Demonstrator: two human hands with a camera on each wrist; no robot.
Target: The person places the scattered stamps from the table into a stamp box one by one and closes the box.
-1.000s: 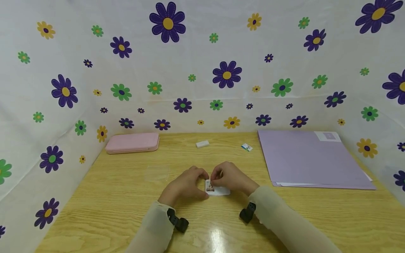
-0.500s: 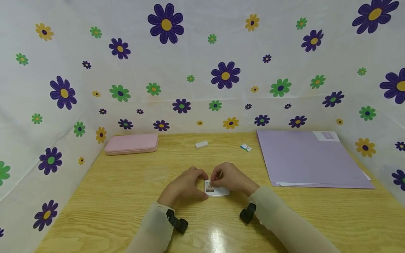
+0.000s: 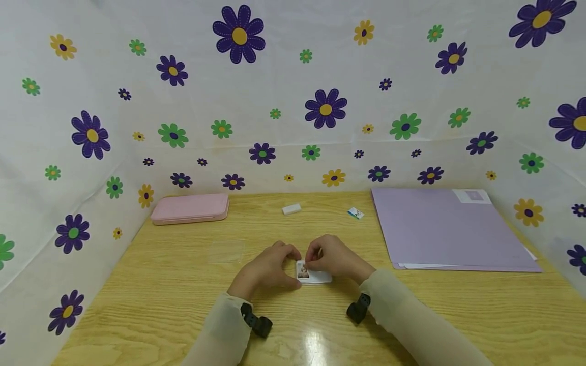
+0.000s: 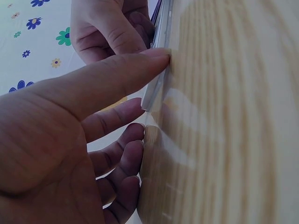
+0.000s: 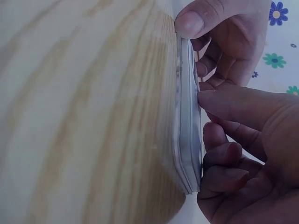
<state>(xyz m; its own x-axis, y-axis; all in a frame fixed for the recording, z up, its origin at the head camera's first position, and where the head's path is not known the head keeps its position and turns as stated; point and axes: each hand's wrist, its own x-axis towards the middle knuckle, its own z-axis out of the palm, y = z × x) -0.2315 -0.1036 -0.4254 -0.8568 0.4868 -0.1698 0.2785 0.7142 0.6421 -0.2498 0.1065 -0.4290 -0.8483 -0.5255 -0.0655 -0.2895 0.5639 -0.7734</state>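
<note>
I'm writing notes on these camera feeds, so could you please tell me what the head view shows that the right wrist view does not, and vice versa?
Only the head view shows the pink case, white block, small blue-and-white packet, purple folder, clear sheet and small picture on the white slab.

Only the right wrist view shows clearly the layers of the slab's side edge and the curled lower fingers of the right hand.

Both show that hand, the left hand, the slab, wooden table and flowered cloth.
</note>
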